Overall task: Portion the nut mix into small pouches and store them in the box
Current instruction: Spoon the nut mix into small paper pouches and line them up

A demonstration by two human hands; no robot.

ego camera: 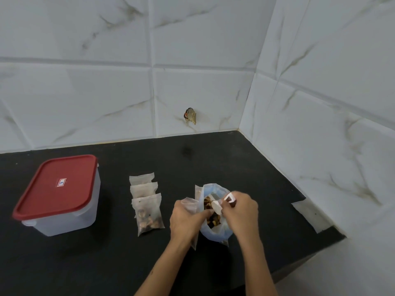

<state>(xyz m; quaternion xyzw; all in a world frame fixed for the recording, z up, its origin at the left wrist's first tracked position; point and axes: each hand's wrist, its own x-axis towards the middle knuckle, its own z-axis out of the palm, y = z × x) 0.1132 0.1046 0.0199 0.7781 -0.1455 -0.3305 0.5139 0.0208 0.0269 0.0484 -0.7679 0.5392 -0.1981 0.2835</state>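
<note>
A black counter (149,263) was seen set into a corner of white marbled wall tiles (85,92). The largest item on it, a translucent storage box (70,216), stood at the left with its red lid (56,186) closed. Between the box and the hands, three small pouches (147,204) lay overlapping in a short row; nuts could be made out in the nearest one, while the contents of the two behind could not be read clearly. Nothing was judged to have been stored yet, since the lid was on and the pouches were outside the box. A flat pouch (312,214), apparently empty, lay well apart at the right edge.

The big bag of nut mix (215,229) stood open near the middle. Another pouch (189,205) was held at the bag's mouth by the left hand (186,221), fingers curled round it. A small white scoop (220,205) was gripped by the right hand (239,212) and tipped over the nuts. Filling was judged to be partway done, with boxing left.
</note>
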